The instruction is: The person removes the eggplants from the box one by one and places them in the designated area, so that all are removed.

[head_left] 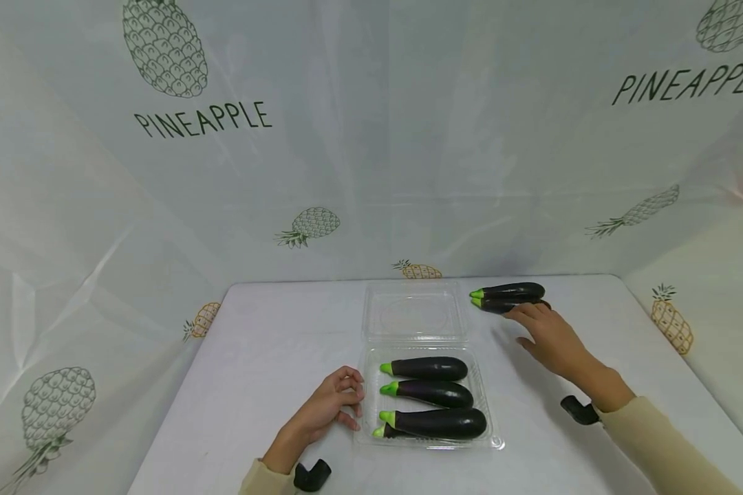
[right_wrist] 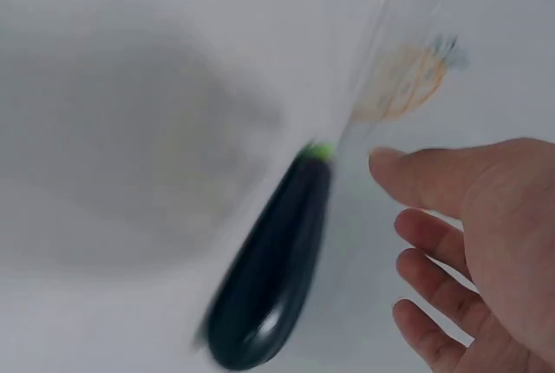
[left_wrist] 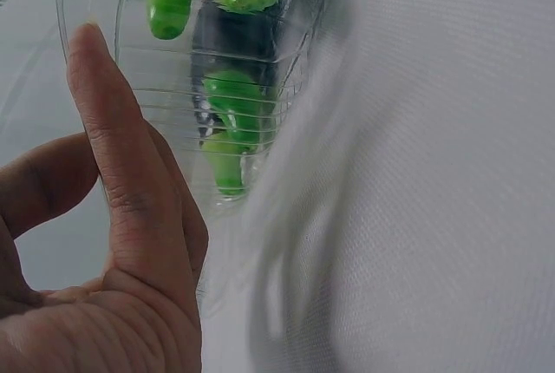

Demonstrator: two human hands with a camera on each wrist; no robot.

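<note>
A clear plastic clamshell box (head_left: 494,412) lies with its lid (head_left: 415,313) folded back, several dark eggplants (head_left: 433,393) with green stems inside. One eggplant is mostly hidden under the front one. At the box's left edge is my left hand (head_left: 334,402), its index finger (left_wrist: 108,121) straight along the rim in the left wrist view. My right hand (head_left: 547,337) reaches over the table's far right, fingers loosely spread and holding nothing. Just beyond its fingertips lie two eggplants (head_left: 510,290) side by side; the right wrist view shows an eggplant (right_wrist: 273,260) apart from the fingers.
The table (head_left: 272,344) has a white cover. Behind it hangs a pale sheet (head_left: 359,137) printed with pineapples, which also runs along both sides. Dark wrist-worn pieces (head_left: 578,410) sit beside both cuffs.
</note>
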